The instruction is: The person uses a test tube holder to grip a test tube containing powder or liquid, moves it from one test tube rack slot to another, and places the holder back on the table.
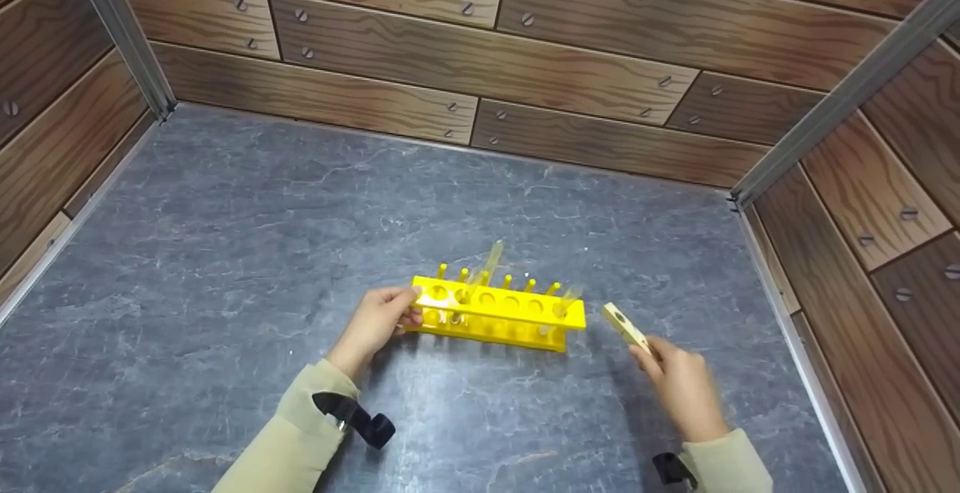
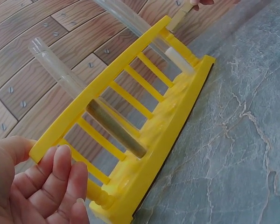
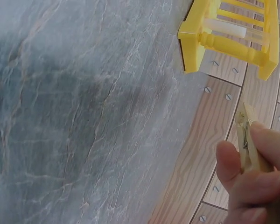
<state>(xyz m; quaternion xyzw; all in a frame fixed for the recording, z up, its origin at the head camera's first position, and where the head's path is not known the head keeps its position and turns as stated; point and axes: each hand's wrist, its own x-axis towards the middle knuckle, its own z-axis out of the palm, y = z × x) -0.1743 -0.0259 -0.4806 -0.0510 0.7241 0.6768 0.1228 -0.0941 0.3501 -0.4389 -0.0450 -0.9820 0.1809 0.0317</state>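
Observation:
A yellow test tube rack stands on the grey marbled surface, with a row of holes and a row of pegs behind. My left hand pinches the left end of its upper bar between thumb and fingers. Toward that end, a glass test tube with brown contents leans in the rack. Another tube, with white contents, sits in the hole at the far right end. My right hand holds a wooden test tube holder, its metal spring showing in the right wrist view. The holder's tip is right of the rack, apart from it.
Walls with a wood-plank print enclose the surface at the back and both sides. Metal strips run along the corners. Black straps are worn over both sleeves.

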